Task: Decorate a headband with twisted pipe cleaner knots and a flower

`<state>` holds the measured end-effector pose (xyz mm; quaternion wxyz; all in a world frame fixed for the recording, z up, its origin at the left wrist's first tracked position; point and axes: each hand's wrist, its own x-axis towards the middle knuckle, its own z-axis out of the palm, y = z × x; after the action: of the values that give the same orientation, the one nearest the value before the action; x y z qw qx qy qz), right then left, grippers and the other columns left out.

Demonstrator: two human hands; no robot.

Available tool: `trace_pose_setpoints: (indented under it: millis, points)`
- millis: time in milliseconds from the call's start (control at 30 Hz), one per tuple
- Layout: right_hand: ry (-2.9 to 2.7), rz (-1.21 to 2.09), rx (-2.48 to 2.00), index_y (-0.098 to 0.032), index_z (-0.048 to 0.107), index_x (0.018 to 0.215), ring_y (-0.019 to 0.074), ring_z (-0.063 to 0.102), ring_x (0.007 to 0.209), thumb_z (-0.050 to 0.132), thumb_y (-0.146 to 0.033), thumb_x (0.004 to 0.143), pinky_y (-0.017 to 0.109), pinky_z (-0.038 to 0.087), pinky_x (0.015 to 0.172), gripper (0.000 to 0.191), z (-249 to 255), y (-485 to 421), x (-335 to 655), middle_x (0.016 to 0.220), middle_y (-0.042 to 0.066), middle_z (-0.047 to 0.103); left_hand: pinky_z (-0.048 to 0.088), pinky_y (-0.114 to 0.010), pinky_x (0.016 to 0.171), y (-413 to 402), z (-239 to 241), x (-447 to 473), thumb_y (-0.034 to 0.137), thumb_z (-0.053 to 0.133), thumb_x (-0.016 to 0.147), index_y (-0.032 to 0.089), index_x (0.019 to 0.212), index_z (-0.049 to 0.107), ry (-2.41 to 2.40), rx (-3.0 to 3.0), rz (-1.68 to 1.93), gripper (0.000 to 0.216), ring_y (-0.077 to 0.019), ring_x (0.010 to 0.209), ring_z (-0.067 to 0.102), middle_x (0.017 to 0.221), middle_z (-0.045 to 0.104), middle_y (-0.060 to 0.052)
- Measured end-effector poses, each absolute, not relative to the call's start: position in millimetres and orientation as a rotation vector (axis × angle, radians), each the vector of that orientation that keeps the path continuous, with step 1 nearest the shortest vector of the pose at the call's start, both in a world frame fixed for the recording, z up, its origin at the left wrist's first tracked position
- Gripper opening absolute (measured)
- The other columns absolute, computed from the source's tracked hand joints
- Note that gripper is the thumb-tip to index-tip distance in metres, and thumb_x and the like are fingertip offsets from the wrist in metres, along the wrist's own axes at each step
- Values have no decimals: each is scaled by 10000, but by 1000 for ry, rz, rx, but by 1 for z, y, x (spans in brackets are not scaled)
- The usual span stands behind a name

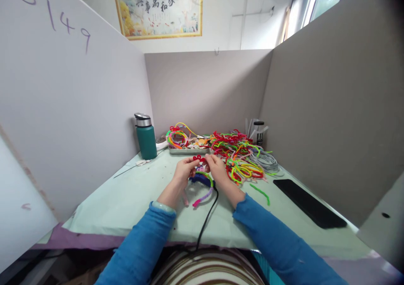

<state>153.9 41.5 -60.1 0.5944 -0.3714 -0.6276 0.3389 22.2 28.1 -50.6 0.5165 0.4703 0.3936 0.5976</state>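
Pinching one small red pipe-cleaner knot (198, 158) from both sides, the left hand (182, 173) and the right hand (218, 170) meet over the middle of the tabletop (126, 201). Both hands have their fingers closed on the knot, which sits between the two sets of fingertips, clear of the surface.

Directly beneath the hands lies one dark blue tool (199, 178). Its single black cord (206, 220) runs off over the near edge. One curved band (206, 189) wrapped in green, yellow and pink lies against the tool, on the near side of the right hand.

One teal flask (146, 138) stands upright toward the far left corner. One thin rod (126, 171) lies in front of it, nearer the left edge. One metal tray (186, 150) sits along the far edge and holds coloured loops and scraps.

To the right of the tray spreads one heap of pipe cleaners (235, 150), too tangled to count. One grey bundle (267, 161) lies at the heap's right side. One dark-capped bottle (259, 133) stands behind the heap, by the far right corner.

One loose green pipe cleaner (260, 192) lies alone, to the right of the right hand. It is between the heap and one flat black slab (309, 203) that lies along the right edge.
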Motion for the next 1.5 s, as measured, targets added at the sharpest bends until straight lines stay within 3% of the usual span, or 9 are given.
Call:
trace_pose_setpoints:
  millis: [433,567,667,967,1500]
  points:
    - [-1400,933,-726,-200,514,664,99,438,466,627,-309,655,235,346,472,157,-56,34,148,529,-59,495,232,-187,372,29,-52,22,263,785,542,125,695,586,791,1015,1432,287,-34,366,351,450,431,65]
    - [-1317,1041,-677,-199,522,673,95,435,469,642,-302,634,234,346,474,163,-55,32,147,532,-60,511,278,-182,394,24,-48,23,217,794,533,121,700,575,733,917,1411,292,-19,384,354,531,503,45]
    - [-1282,1102,-656,-194,537,680,91,428,468,646,-299,626,233,345,474,161,-55,32,147,539,-56,520,301,-184,406,21,-45,24,193,784,540,121,696,570,720,888,1398,275,-15,393,365,600,558,22]
    - [-1235,1125,-683,-193,537,717,99,453,499,643,-351,614,236,378,485,216,-56,34,147,580,-40,524,229,-195,387,24,-49,25,266,787,545,129,692,558,765,1011,1413,305,-31,383,351,493,454,58]
    - [-1310,1057,-727,-192,535,706,96,441,482,623,-355,648,231,354,470,194,-50,31,149,573,-45,516,228,-200,383,28,-54,23,356,704,625,144,671,578,942,1312,1424,251,-55,353,367,418,438,56]
